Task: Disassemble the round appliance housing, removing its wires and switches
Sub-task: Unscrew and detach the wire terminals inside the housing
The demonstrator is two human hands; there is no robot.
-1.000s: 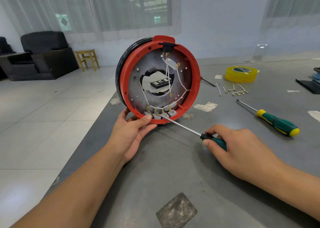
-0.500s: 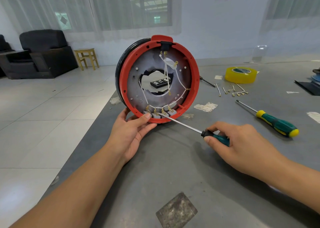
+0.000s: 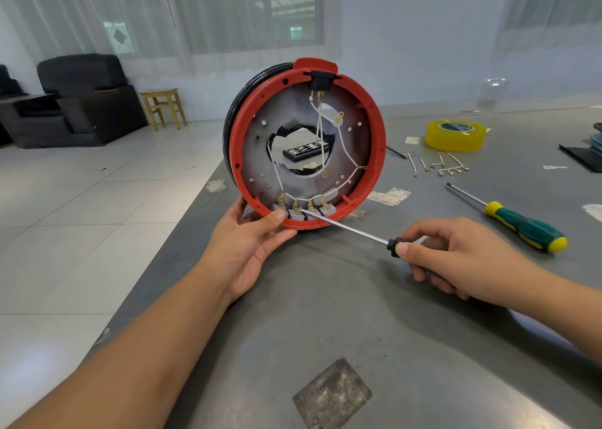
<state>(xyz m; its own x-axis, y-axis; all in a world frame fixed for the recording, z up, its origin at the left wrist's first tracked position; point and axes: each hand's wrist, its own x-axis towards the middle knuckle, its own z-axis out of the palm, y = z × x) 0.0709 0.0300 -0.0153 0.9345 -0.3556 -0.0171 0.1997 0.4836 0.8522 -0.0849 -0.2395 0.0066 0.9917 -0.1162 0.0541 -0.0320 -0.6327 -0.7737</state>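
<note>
Head view: round red housing [image 3: 374,155] stands on edge on the grey table [image 3: 325,314]. Left hand [image 3: 247,249] grips its lower rim, thumb beside the grey switches [image 3: 301,213]. Right hand [image 3: 456,259] pinches a screwdriver [image 3: 351,230], tip at the switches. White wires [image 3: 345,148] cross inside. A spare screwdriver [image 3: 521,225] lies to the right.

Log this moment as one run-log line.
left hand: steadies upright housing | right hand: holds screwdriver, tip at switches | wires: attached
</note>
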